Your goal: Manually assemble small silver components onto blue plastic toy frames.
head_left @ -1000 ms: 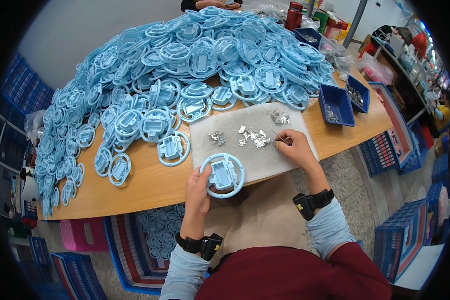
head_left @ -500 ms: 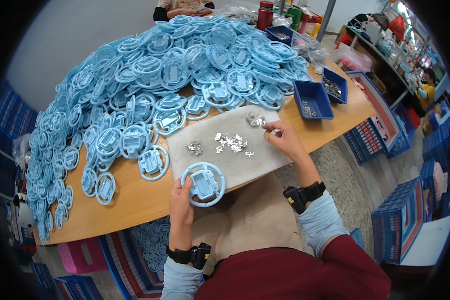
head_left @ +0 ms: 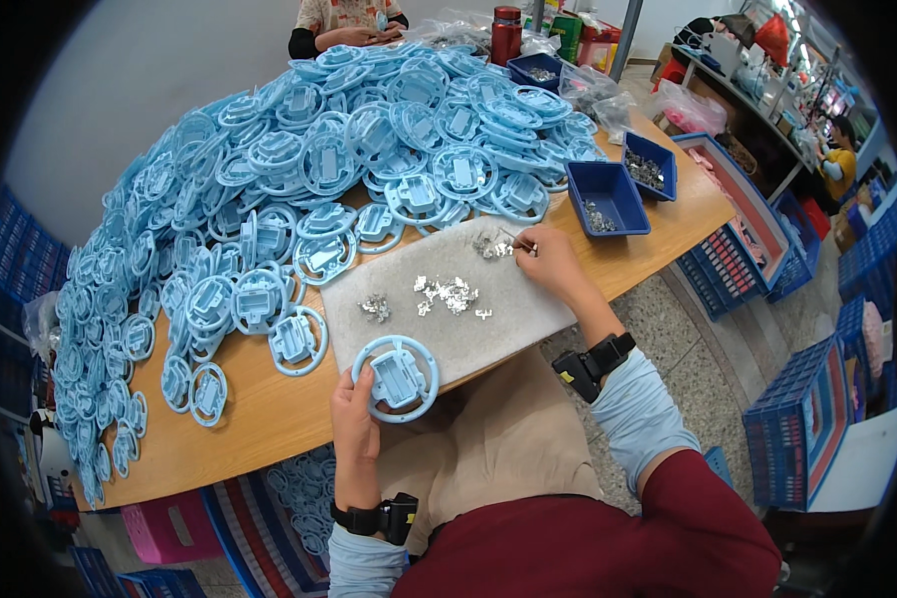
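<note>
My left hand grips the rim of a light blue plastic steering wheel, held face-on at the front edge of a grey felt pad. Over the pad's far right corner, the thumb and forefinger of my right hand are pinched together beside a small pile of metal bits. A thin dark piece seems to stick out at those fingertips, too small to name. Flat silvery metal plates lie loose mid-pad. Another little heap of small metal parts rests at the pad's left.
A large mound of light blue wheels covers the wooden table behind and left. Two blue bins with small metal parts stand on the right, near a red flask. Another person sits across. Crates stand on the floor.
My right hand has come closer to the small metal pile at the pad's far right, fingertips now level with it. My left hand still holds the steering wheel. The whole view has shifted slightly.
</note>
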A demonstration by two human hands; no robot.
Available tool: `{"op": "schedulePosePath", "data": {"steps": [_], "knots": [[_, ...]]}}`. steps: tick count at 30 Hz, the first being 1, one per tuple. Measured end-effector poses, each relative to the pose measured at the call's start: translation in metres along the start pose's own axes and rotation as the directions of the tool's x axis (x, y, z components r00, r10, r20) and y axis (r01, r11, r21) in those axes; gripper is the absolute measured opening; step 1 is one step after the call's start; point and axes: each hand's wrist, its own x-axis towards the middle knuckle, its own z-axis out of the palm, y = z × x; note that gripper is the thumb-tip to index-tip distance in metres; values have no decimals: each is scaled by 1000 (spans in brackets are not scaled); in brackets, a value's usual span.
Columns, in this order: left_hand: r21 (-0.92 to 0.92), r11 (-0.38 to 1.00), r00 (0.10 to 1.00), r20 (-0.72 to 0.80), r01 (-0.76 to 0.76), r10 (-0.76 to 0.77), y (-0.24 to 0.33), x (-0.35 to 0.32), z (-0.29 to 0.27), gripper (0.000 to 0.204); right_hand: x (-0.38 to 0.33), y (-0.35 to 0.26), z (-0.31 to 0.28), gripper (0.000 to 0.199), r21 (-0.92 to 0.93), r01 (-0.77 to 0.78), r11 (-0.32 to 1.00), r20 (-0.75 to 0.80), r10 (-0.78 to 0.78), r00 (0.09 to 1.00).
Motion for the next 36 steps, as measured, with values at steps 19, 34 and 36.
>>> {"op": "schedulePosePath", "data": {"steps": [19,34,36], "knots": [[23,999,1000,-15,24,-24,-1,-1,-2,23,-36,-40,9,16,-30,-61,998,88,63,994],[1,1000,1000,23,-10,10,-3,2,-3,22,-50,-82,12,7,321,76,944,48,-97,994],[5,1000,1000,16,1,-1,-2,2,-1,22,-59,-95,29,7,378,132,916,53,-164,985]]}}
